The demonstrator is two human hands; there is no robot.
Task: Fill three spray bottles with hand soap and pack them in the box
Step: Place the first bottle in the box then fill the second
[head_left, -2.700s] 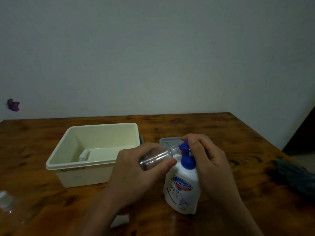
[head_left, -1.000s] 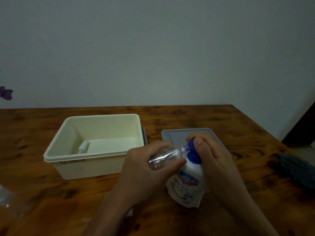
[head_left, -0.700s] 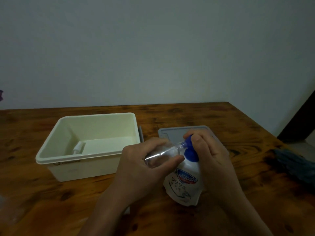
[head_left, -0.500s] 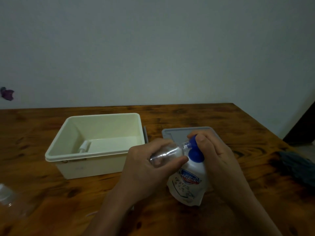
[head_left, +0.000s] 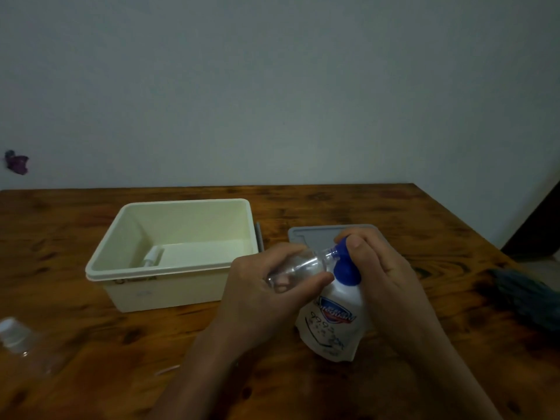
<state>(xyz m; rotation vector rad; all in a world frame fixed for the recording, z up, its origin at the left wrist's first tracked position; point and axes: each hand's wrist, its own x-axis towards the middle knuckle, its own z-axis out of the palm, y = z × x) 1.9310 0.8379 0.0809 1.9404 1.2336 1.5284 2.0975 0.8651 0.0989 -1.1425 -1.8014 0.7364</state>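
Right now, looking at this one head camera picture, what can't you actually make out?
- Soap level in the clear bottle: left hand wraps it, lighting is dim.
- Pump nozzle of the soap bottle: right hand covers its top.
- Second bottle: cut by the left edge, blurred.
- Small white part in the box: too small to identify.

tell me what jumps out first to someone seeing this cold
Front and centre, the left hand holds a clear spray bottle tilted, mouth against the blue pump of a white soap bottle, which the right hand presses. Left of them an open cream box stands on the wooden table.
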